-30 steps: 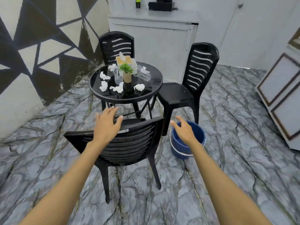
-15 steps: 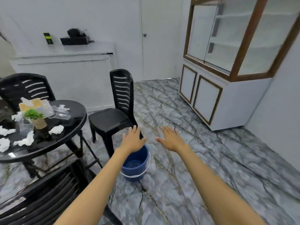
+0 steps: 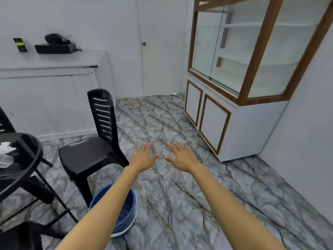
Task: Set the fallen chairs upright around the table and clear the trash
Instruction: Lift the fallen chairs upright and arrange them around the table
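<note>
My left hand and my right hand are stretched out side by side over bare marble floor, fingers spread, holding nothing. A black plastic chair stands upright to their left, beside the round black table at the left edge. Crumpled white tissues lie on the table. A blue bucket stands on the floor under my left forearm. The top of a second black chair shows behind the table, and part of a third at the bottom left.
A white cabinet with brown trim and glass doors stands along the right wall. A white counter runs along the back wall with a black device on it. A closed white door is straight ahead.
The view has swung right, away from the table toward the cabinet. My left hand has come off the near chair's back, and both hands now hover open over the floor.
</note>
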`<control>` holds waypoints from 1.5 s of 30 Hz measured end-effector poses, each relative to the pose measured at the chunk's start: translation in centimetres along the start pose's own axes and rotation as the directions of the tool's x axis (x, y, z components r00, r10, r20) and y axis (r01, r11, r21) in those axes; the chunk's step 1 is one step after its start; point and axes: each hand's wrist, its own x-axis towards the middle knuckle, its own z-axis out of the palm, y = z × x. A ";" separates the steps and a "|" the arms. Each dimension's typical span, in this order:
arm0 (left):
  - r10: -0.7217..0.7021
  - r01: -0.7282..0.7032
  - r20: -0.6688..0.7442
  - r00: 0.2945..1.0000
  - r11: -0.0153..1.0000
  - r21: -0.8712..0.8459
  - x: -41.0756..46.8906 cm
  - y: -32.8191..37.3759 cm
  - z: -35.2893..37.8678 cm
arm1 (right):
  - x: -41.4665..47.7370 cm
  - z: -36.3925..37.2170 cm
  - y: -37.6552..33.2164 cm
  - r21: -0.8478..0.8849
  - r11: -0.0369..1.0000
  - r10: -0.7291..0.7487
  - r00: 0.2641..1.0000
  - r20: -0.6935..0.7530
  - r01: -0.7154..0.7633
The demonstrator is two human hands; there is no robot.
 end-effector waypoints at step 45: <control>-0.800 0.753 -0.318 0.508 0.592 -0.285 59.4 -9.6 -20.1 | 80.7 -13.8 -3.8 0.051 0.511 -0.804 0.456 0.381 0.858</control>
